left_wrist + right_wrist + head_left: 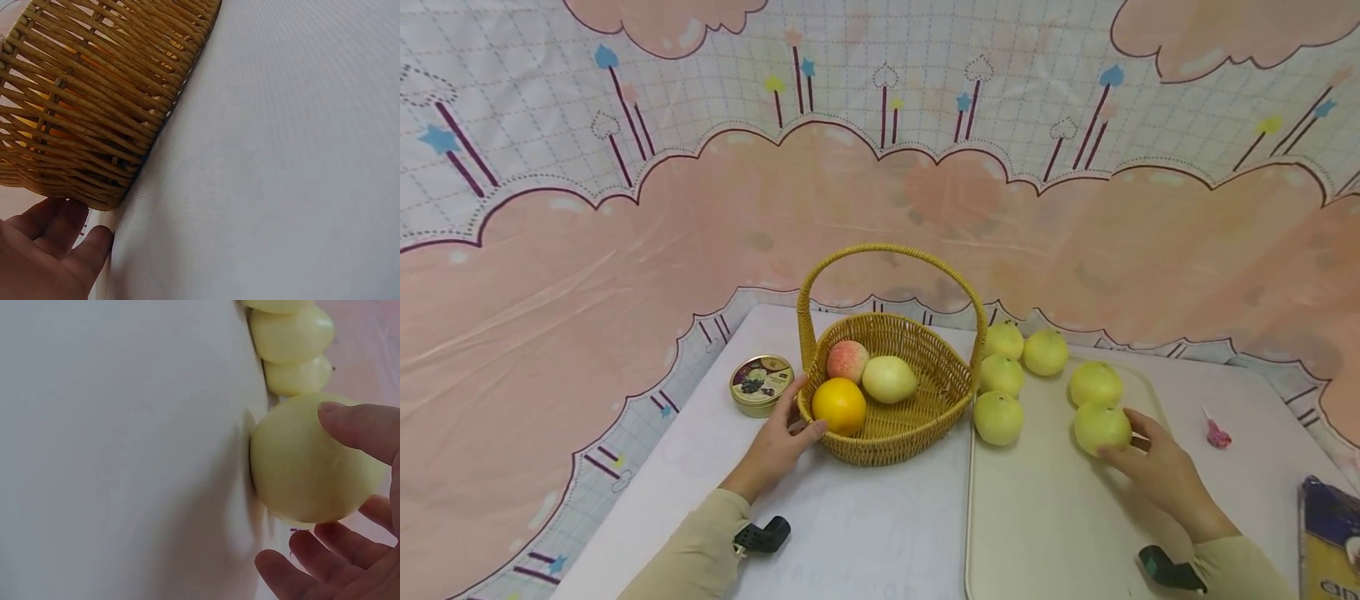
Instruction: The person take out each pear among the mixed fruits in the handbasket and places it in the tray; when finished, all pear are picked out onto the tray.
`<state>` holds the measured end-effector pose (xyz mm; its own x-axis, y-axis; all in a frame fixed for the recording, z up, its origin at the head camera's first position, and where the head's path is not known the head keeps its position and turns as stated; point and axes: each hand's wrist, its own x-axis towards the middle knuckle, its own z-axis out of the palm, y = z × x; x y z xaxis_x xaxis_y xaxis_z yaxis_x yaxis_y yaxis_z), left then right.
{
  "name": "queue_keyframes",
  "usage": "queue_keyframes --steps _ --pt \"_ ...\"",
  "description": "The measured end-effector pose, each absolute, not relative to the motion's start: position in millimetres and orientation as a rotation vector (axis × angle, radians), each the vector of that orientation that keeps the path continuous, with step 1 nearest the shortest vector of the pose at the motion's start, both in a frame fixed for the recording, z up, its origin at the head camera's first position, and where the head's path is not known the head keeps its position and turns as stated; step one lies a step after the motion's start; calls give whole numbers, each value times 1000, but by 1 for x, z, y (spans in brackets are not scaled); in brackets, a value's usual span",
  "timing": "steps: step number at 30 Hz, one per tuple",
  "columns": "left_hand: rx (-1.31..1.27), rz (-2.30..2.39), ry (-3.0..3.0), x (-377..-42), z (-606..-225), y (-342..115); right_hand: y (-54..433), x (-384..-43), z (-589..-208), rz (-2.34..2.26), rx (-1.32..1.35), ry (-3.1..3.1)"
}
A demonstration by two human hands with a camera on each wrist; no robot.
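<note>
My left hand (778, 442) grips the left side of a wicker basket (880, 450), thumb at the rim and fingers against the outer wall. In the left wrist view, its fingertips (75, 215) meet the lower weave. Inside the basket sit an orange (839, 407), a reddish peach (847, 361) and a pale yellow oval fruit (889, 379). My right hand (1161, 467) holds a round yellow-green fruit (1102, 428) over the tray (1037, 517). Its thumb lies on the fruit in the right wrist view, with spread fingers around the other side.
Several similar yellow-green fruits (998, 418) line the tray's left and far parts. Left of the basket stands a round tin (762, 385). A wrapped pink lollipop (1217, 434) lies right of the tray, and a blue and gold package (1330, 533) is at the right edge.
</note>
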<state>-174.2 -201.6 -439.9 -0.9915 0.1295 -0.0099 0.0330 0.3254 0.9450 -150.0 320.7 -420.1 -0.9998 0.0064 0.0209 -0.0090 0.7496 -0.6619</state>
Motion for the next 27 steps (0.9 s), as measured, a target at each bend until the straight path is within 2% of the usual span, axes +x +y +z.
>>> queue_keyframes --steps 13,27 --pt "151 1762 2492 -175 -442 -202 313 -143 -394 1051 0 -2873" --pt "146 1742 2513 -175 -443 -202 277 -139 -357 1067 217 -2681"
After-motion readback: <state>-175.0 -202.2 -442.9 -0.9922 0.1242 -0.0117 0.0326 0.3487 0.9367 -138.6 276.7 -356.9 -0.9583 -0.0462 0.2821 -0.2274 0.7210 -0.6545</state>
